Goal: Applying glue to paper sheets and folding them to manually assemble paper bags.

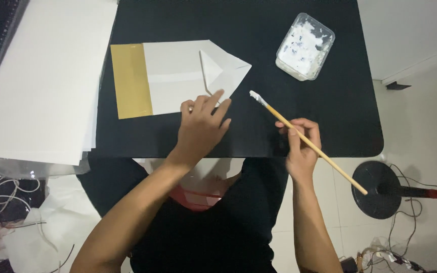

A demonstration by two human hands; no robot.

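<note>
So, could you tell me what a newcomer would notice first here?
The white folded paper with its gold band stands out on the black table, the left hand pressing its near edge. To the right, the right hand holds a brush, and a tub of white paste sits beyond.

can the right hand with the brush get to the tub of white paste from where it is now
Probably yes. The right hand holds the brush with its tip aimed up the black table, and only bare tabletop shows between the tip and the tub of white paste.
</note>
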